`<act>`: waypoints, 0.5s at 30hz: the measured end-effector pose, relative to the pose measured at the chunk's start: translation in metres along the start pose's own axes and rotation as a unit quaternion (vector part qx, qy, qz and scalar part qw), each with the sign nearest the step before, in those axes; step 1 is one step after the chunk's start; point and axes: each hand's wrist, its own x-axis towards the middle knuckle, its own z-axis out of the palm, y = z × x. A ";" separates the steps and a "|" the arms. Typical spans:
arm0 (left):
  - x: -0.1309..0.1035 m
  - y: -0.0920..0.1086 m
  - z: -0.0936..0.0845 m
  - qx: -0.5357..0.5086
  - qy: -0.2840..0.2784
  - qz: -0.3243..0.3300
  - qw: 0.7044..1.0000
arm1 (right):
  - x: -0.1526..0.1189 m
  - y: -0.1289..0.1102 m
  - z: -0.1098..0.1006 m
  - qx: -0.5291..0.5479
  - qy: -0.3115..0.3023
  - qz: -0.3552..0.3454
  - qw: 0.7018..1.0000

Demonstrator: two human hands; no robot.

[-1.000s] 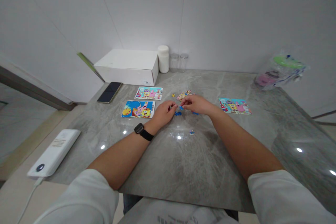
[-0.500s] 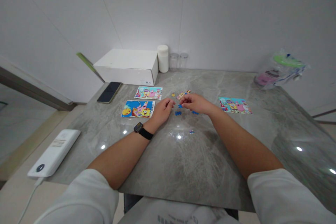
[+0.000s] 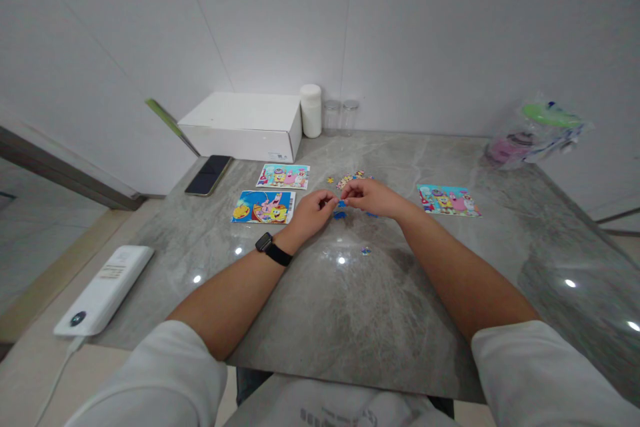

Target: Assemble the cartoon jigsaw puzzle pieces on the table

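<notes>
My left hand (image 3: 316, 208) and my right hand (image 3: 369, 197) meet over the middle of the table, fingertips nearly touching. Between them is a small blue jigsaw piece (image 3: 342, 203), pinched in the right fingers. The left fingers are closed at the piece's left side; they seem to grip it too. Just below lies another blue jigsaw piece (image 3: 340, 215). Behind my right hand is a cluster of multicoloured jigsaw pieces (image 3: 346, 180), partly hidden by the fingers. A yellow piece (image 3: 330, 180) rests to the left of the cluster, and a single small piece (image 3: 366, 251) lies nearer to me.
Two cartoon picture cards (image 3: 283, 177) (image 3: 263, 207) lie left, a third card (image 3: 449, 201) right. Behind stand a white box (image 3: 240, 127), a white bottle (image 3: 311, 111) and two clear jars (image 3: 340, 118). A phone (image 3: 209, 175), power bank (image 3: 104, 290) and bagged tub (image 3: 533, 137) sit around the edges.
My left hand has moved slightly right, up to the blue piece in my right fingers. The gap between the hands has closed.
</notes>
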 end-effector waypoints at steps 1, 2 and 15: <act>0.000 0.000 0.000 -0.001 -0.002 -0.001 1.000 | 0.001 0.001 0.000 0.003 0.000 -0.001 1.000; -0.001 0.000 0.000 -0.001 -0.003 0.000 1.000 | 0.002 0.003 0.000 0.006 0.002 -0.003 1.000; -0.002 0.000 0.001 0.006 -0.013 0.003 1.000 | 0.008 0.011 0.005 0.008 0.048 -0.029 0.998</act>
